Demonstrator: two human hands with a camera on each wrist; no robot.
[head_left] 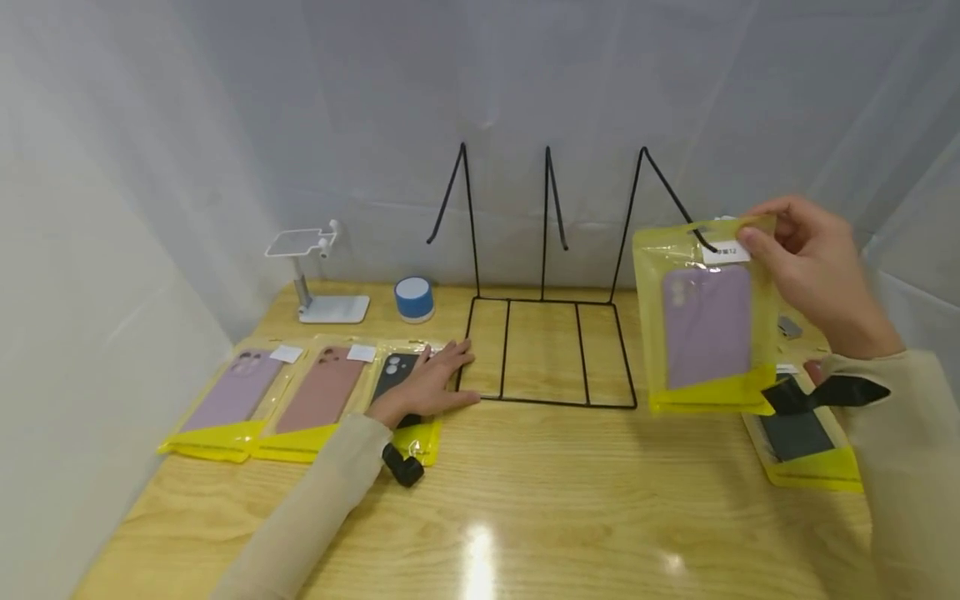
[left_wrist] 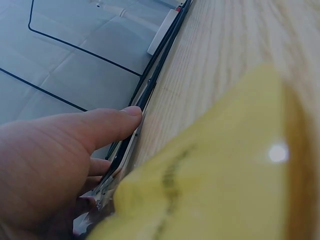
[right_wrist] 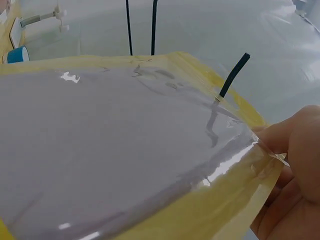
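My right hand (head_left: 821, 271) pinches the top right corner of a yellow-edged clear bag holding a purple phone case (head_left: 707, 325). That bag hangs upright above the table, a white label near its top. The rack's right hook (head_left: 678, 200) meets the bag's top edge, and in the right wrist view the hook tip (right_wrist: 242, 60) pokes out at the bag's hole. My left hand (head_left: 431, 383), fingers spread, rests at the left side of the black wire rack's base (head_left: 543, 402). It partly covers a bagged black phone case (head_left: 392, 371).
Left of that hand lie bagged pink (head_left: 321, 387) and purple (head_left: 232, 392) phone cases. Another bagged dark case (head_left: 798, 437) is under the right forearm. Behind stand a white folding stand (head_left: 333, 308) and a blue round speaker-like object (head_left: 414, 300). The rack has two more hooks.
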